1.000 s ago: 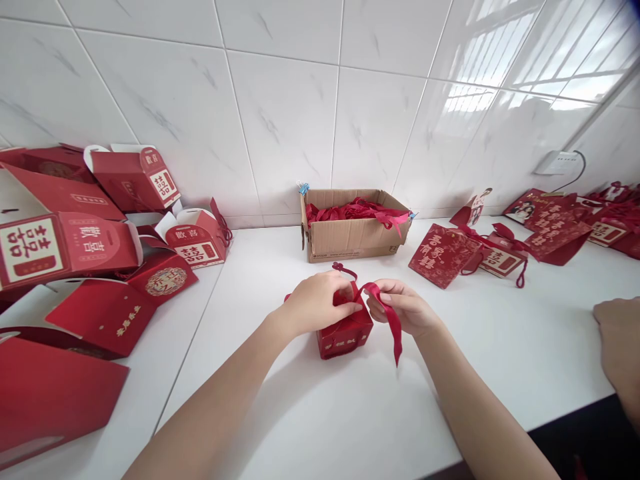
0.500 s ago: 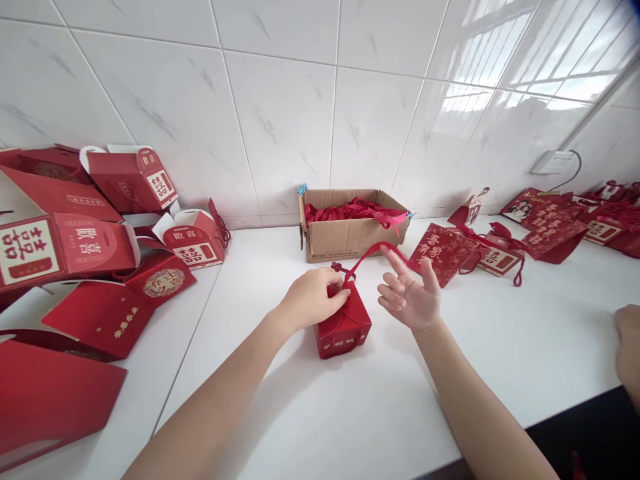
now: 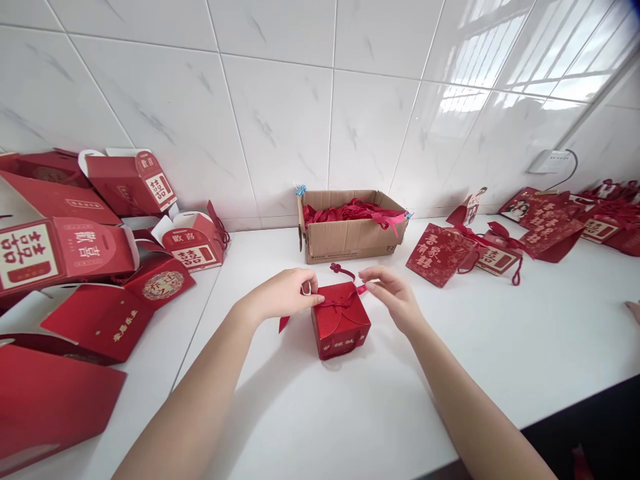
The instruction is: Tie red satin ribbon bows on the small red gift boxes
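A small red gift box [image 3: 341,325] stands on the white counter [image 3: 380,400] in front of me. A red ribbon [image 3: 334,299] runs across its top. My left hand [image 3: 283,293] pinches the ribbon's left end just left of the box, and a loose tail hangs below it. My right hand [image 3: 393,297] pinches the ribbon's right end at the box's right top corner. The two hands are apart, with the ribbon taut between them.
An open cardboard box [image 3: 350,237] full of red ribbons sits against the tiled wall. Several red folded boxes [image 3: 75,247] are piled at the left. Red bags and boxes [image 3: 505,243] lie at the right. Another person's fingertip [image 3: 634,308] shows at the right edge.
My right hand, open and lifted half a second ago, has come down and closed on the ribbon's right end. The left hand slid left, pulling the ribbon flat across the box top.
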A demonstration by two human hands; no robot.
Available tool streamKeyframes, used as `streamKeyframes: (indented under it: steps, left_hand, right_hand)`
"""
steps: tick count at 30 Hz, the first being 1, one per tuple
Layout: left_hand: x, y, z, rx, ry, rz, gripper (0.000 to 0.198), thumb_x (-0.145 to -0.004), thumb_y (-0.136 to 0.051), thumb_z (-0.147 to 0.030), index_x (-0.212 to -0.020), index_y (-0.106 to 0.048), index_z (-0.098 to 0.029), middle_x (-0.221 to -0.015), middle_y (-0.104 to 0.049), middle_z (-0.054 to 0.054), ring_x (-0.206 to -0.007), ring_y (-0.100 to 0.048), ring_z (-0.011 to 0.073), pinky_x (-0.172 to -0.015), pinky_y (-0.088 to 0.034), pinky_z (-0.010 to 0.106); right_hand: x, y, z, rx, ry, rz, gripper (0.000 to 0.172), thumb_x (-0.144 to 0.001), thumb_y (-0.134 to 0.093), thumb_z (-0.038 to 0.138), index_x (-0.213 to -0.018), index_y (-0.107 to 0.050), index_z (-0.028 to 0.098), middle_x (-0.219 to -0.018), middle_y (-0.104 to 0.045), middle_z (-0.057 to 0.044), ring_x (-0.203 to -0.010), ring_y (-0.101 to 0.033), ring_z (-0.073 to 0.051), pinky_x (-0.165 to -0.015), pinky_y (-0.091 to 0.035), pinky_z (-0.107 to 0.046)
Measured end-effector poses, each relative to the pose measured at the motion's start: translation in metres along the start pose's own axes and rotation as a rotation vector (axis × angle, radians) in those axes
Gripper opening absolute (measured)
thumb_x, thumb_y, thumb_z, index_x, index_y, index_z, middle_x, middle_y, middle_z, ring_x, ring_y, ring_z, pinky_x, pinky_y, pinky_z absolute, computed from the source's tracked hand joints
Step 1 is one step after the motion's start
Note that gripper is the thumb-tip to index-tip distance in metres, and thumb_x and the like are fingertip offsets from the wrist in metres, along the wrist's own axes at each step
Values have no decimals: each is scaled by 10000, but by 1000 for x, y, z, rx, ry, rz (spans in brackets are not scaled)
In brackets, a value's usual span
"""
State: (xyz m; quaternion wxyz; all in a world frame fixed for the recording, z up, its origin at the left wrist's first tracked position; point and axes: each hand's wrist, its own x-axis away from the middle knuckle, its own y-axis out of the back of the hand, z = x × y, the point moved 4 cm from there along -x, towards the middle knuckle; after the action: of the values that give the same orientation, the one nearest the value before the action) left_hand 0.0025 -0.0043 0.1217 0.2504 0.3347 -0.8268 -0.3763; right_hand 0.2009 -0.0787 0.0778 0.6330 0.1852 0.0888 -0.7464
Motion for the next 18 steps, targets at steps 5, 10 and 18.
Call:
streamKeyframes:
  steps: [5, 10, 18]
  left_hand:
    - [-1, -5, -2, -42, 18, 18, 298, -712, -557, -524, -785, -549, -235, -824, -633, 3, -627, -559, 159, -524, -397, 252]
    - [2, -3, -7, -78, 10, -57, 287, -721, -554, -515, -733, -562, -228, -744, -602, -3, -580, -517, 151, -500, -369, 256]
    - [2, -10, -29, -118, -194, -184, 124, -783, -516, -335, -800, -598, -244, -900, -567, 7, -738, -556, 160, -616, -416, 266]
  right_hand:
    - [8, -17, 13, 439, 285, 256, 312, -858, -461, 148, -1109, -620, 244, -1197, -574, -90, -1135, -511, -224, -973, -405, -422]
    - [6, -16, 12, 508, 277, 193, 114, -849, -526, 233, -844, -638, 212, -1070, -610, -91, -1000, -575, -214, -873, -464, -385]
    - [2, -7, -12, 191, -401, 171, 330, -791, -591, 482, -975, -518, 219, -1068, -586, -49, -724, -606, -126, -596, -473, -258]
